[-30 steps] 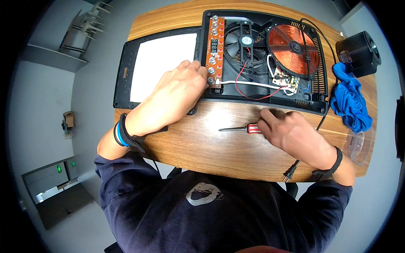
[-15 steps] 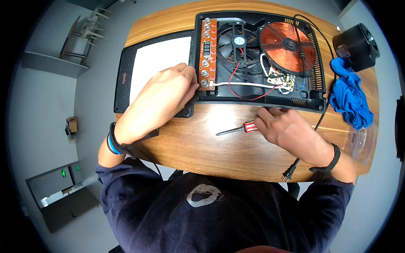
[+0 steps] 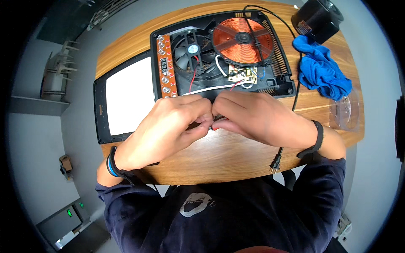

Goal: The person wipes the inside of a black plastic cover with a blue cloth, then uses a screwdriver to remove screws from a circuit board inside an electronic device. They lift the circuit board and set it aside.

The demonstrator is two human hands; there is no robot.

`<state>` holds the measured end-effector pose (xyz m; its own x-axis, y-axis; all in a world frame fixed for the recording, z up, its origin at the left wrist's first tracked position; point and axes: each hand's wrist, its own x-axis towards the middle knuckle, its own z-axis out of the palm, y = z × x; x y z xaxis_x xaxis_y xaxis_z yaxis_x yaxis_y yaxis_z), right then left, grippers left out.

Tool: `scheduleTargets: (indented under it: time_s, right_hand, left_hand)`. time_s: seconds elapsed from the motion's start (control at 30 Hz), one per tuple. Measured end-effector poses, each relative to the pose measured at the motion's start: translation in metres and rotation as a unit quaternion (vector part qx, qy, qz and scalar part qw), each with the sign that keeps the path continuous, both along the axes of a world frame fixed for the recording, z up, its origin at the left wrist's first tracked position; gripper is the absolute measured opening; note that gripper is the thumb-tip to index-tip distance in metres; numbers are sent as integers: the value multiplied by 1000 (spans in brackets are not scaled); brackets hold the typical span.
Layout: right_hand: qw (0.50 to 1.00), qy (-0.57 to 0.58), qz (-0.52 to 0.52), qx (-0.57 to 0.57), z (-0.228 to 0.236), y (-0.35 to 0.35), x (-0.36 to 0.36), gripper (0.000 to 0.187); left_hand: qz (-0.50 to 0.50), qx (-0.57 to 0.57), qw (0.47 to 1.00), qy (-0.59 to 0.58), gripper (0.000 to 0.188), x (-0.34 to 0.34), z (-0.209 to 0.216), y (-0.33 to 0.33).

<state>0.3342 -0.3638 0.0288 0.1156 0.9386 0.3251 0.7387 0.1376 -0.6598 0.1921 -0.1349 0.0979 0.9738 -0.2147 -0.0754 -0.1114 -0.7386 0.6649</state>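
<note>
My left hand (image 3: pixel 173 120) and my right hand (image 3: pixel 259 116) meet fingertip to fingertip at the near edge of an opened induction cooker (image 3: pixel 270 90). Only a bit of red and dark shows at my right fingertips, from the screwdriver (image 3: pixel 216 126) closed in that hand; its shaft is hidden. The left thumb and fingers are pinched together, and what they hold cannot be made out. Inside the cooker base are a copper coil (image 3: pixel 228 47), a fan (image 3: pixel 182 58), a brown control board (image 3: pixel 164 69) and a small circuit board (image 3: pixel 249 76) with wires.
Left of the base lies the black-framed cover (image 3: pixel 101 114) with its white face showing. A blue cloth (image 3: pixel 322 69), a black cylindrical container (image 3: pixel 318 21) and a clear plastic tray (image 3: pixel 352 111) stand at the right. The power cord's plug (image 3: pixel 275 164) hangs near the table's front edge.
My left hand has left the control board's side, and my right hand has moved left with the screwdriver; they now touch. The view has shifted, moving the cooker leftward in the picture.
</note>
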Motion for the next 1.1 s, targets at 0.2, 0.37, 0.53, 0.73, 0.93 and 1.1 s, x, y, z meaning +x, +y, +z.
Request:
scheduleTargets:
  time_s: [0.2, 0.37, 0.53, 0.73, 0.93, 1.1]
  right_hand:
    - [996, -68, 1, 64, 4, -3, 16, 27]
    - [992, -114, -16, 59, 5, -8, 15, 26]
    - [987, -73, -146, -2, 8, -26, 20, 19]
    - [895, -288, -306, -146, -4, -110, 63, 40]
    - [802, -342, -359, -334, -32, -150, 105, 9]
    - [781, -382, -349, -349, -23, -157, 139, 18]
  left_hand:
    - [62, -24, 998, -9, 23, 10, -6, -5]
    - [68, -52, 996, 12, 23, 16, -13, -5]
    - [39, -74, 996, 2, 19, 23, -19, -8]
    - [-10, 16, 1000, 23, 17, 24, -16, -7]
    - [-27, 39, 999, 20, 15, 29, -15, -11]
    - [-14, 36, 999, 16, 14, 27, -15, -15]
